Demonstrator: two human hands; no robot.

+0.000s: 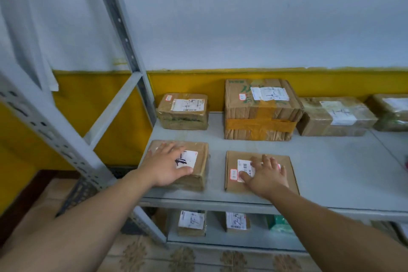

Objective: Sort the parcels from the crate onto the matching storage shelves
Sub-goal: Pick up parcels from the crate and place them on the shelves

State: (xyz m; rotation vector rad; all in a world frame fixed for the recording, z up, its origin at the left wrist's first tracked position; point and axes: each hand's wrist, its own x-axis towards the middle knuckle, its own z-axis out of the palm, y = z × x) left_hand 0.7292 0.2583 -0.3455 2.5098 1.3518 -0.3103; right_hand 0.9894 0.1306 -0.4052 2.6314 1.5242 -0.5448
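Note:
Two brown parcels lie side by side at the front of a grey metal shelf. My left hand rests flat on the left parcel, a taped box with a white handwritten label, fingers straight. My right hand lies flat on the flat cardboard parcel, fingers spread over its white barcode label. Neither hand curls round its parcel. The crate is out of view.
Along the shelf's back stand more labelled parcels: a small one, a tall taped one, and two at the right. A lower shelf holds two labelled parcels. A perforated steel upright stands at the left.

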